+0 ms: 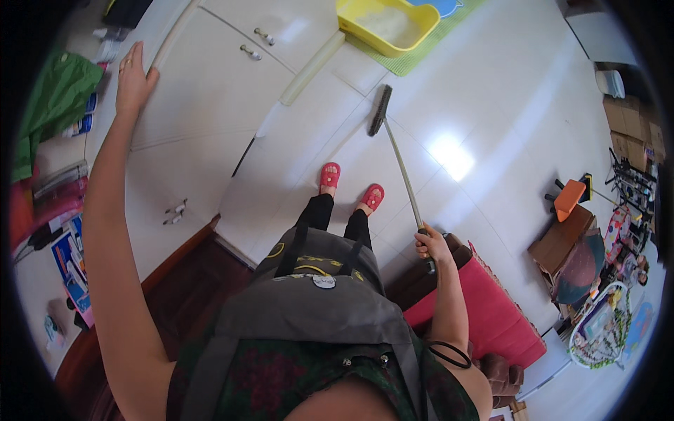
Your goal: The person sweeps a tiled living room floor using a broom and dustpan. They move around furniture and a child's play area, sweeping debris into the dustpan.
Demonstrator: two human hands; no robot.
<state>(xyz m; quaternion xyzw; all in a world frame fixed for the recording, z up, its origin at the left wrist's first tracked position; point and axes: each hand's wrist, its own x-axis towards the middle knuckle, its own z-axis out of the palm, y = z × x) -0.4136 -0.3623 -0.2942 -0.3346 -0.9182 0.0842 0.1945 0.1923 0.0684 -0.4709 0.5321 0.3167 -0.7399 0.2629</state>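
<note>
My right hand is closed around the upper end of a long-handled floor brush. The narrow, dark-bristled brush head is on the pale tiled floor, ahead of my feet in red slippers. At the upper left, my left hand lies on the top edge of a white cabinet, fingers extended and thumb apart, holding nothing. A grey apron covers my front.
A yellow tray holding pale granular material stands on a green mat. A red-cushioned seat is by my right arm. Farther right are an orange object, a brown box and cardboard boxes. Green fabric lies left.
</note>
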